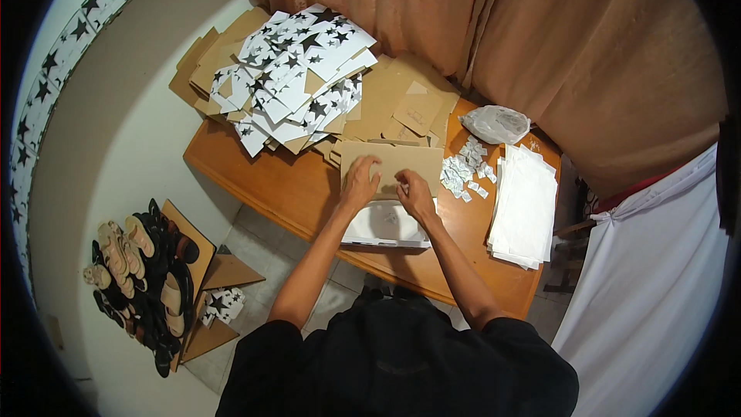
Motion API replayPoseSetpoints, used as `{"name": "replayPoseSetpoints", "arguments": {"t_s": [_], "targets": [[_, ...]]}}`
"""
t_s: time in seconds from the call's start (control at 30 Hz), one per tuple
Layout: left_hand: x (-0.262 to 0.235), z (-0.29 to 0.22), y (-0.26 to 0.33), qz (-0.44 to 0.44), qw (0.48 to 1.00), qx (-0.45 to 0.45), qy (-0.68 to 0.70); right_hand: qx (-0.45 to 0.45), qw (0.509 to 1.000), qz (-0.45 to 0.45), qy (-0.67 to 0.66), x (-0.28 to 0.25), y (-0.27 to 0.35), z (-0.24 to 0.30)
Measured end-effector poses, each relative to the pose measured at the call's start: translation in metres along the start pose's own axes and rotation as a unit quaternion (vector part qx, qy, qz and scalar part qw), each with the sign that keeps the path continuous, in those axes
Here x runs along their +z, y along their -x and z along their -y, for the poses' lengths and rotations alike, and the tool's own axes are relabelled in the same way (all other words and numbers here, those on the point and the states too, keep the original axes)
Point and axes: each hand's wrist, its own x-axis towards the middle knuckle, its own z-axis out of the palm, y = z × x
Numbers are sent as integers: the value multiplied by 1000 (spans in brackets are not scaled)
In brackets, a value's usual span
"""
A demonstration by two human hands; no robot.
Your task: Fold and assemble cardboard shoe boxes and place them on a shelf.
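In front of me on the table stands an open cardboard box [386, 224], its inside lined with white paper. Its brown lid [401, 161] is raised along the far side. My left hand [360, 181] is over the lid's left part, fingers curved and apart, with nothing seen in them; whether it touches the lid I cannot tell. My right hand [415, 193] is above the box's far right edge. Its fingers are bent together, and what they hold, if anything, is too small to make out. Small white packets [465, 168] lie in a loose heap to the right.
A tall pile of flat star-printed cardboard [309, 69] covers the table's far left, beside brown cardboard sheets [417, 89]. A clear plastic bag [496, 123] and a stack of white paper [523, 205] are at right. Shoes [139, 278] sit on a rack at the left.
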Motion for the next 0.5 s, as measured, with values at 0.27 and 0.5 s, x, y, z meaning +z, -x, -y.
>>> {"name": "replayPoseSetpoints", "arguments": {"t_s": [0.27,0.5], "targets": [[12,34,-68,4,971,103,-217,-59,969,-115,210,2,-65,16],[-14,-6,-41,32,981,82,-172,-48,954,-101,278,-14,-38,23]]}}
